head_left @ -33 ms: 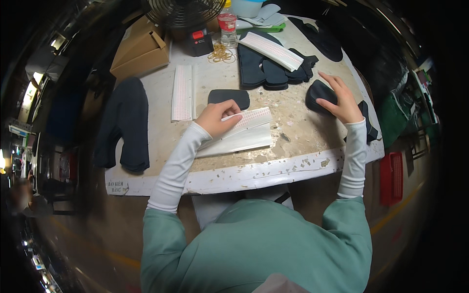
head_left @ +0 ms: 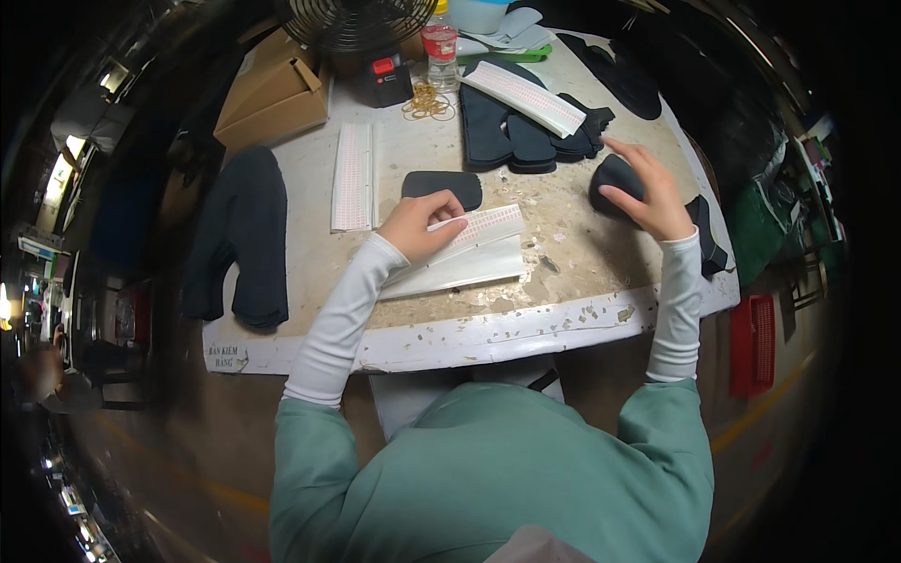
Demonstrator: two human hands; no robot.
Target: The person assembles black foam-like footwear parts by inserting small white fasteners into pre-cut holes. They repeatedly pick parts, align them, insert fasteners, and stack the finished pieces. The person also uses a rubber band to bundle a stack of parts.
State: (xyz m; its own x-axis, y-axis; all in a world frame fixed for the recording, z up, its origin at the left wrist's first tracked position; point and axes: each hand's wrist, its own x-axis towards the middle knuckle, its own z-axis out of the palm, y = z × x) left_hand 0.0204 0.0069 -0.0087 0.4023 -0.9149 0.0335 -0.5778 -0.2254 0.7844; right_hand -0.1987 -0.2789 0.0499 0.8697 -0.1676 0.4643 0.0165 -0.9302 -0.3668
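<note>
My left hand (head_left: 427, 225) is closed, thumb and fingers pressed together on a white label sheet (head_left: 493, 221) with rows of small reddish print. Beneath it lies another white sheet (head_left: 469, 272). Just beyond those fingers is a flat dark rounded pad (head_left: 443, 188). On the right, my right hand (head_left: 652, 192) is open, its thumb and fingers apart, over a small stack of black rounded pieces (head_left: 615, 180). Whether it touches the stack is hard to tell.
Black cut pieces (head_left: 511, 141) with a label sheet (head_left: 526, 98) on top lie at the back. A second label strip (head_left: 353, 178) and long black pieces (head_left: 239, 235) are at left. Behind stand a cardboard box (head_left: 272, 94), fan (head_left: 361, 23), bottle (head_left: 440, 52) and rubber bands (head_left: 428, 103).
My right hand has shifted slightly left over the black stack. My left hand stays on the label sheet.
</note>
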